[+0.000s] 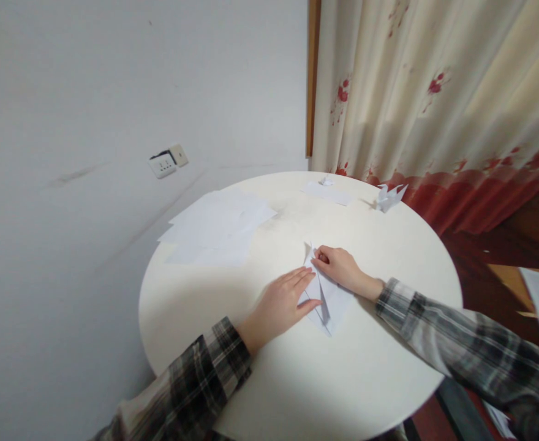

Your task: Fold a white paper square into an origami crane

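A folded sheet of white paper lies on the round white table, with a pointed tip at its far end and a raised flap along its middle. My left hand rests on its left part, fingers stretched out and the thumb apart, pressing it down. At the upper right of the fold, my right hand has its fingers curled in, with the thumb and forefinger pinching the paper's edge near the tip. Part of the paper is hidden beneath both hands.
Loose white sheets overlap at the table's left back. A folded paper crane stands at the right back edge. Farther back, a small folded paper piece sits by a flat sheet. A wall and a curtain border the table.
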Demonstrator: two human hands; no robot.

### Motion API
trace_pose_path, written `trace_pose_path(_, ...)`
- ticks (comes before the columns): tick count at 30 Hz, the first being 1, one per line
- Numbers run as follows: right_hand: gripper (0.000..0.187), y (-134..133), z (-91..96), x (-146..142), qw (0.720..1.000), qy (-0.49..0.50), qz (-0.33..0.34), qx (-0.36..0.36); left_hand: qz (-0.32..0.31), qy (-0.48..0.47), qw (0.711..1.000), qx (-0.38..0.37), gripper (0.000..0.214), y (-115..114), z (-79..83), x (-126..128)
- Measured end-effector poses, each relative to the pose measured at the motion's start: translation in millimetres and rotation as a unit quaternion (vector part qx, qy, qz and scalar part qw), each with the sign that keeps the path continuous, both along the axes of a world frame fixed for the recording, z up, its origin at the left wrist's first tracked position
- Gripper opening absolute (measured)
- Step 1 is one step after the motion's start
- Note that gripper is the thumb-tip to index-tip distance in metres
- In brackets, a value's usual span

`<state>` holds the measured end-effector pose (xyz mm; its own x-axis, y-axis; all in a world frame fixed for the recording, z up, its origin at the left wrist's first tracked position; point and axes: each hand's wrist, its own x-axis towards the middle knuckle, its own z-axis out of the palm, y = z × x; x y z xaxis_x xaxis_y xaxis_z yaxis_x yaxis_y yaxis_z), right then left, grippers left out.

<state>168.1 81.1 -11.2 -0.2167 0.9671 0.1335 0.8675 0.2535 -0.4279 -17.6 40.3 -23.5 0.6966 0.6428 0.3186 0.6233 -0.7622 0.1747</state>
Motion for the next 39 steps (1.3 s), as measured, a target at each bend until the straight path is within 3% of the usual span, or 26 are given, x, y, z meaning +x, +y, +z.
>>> trace_pose_path(19,0.018,0.9,-3.3,0.8,0.999,0.029,0.007,0.016,-0.054,0.037,0.998,-0.002,0.043,4.0,-2.5,-1.0)
trace_pose_path(26,0.02,0.2,-2.4,-1.7,1.0,0.005,-0.001,0.017,-0.016,0.028,0.999,0.008,0.058,3.3,-6.2,-2.4)
trace_pose_path(39,0.023,-1.4,-1.7,-6.1,0.999,-0.016,-0.031,0.015,0.003,0.062,0.998,0.027,0.056,-0.4,-0.7,-0.8)
